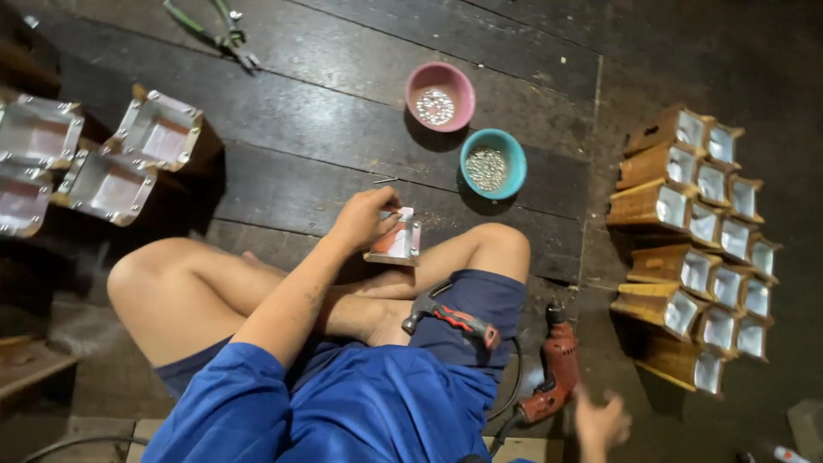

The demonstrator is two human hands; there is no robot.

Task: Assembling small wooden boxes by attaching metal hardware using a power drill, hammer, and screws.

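Observation:
I sit cross-legged on a dark wooden floor. My left hand (364,219) grips a small wooden box with a metal lining (396,241), holding it above my shin. My right hand (602,422) is low at the right, blurred, with its fingers spread and nothing in it, just beside a red power drill (555,367) that lies on the floor. A hammer with a red and black handle (447,314) rests on my right thigh.
A pink bowl (440,96) and a teal bowl (493,163) hold small metal pieces. Several wooden, metal-lined boxes (696,249) are stacked at the right. Larger metal-lined trays (107,159) lie at the left. Pliers (225,33) lie at the top.

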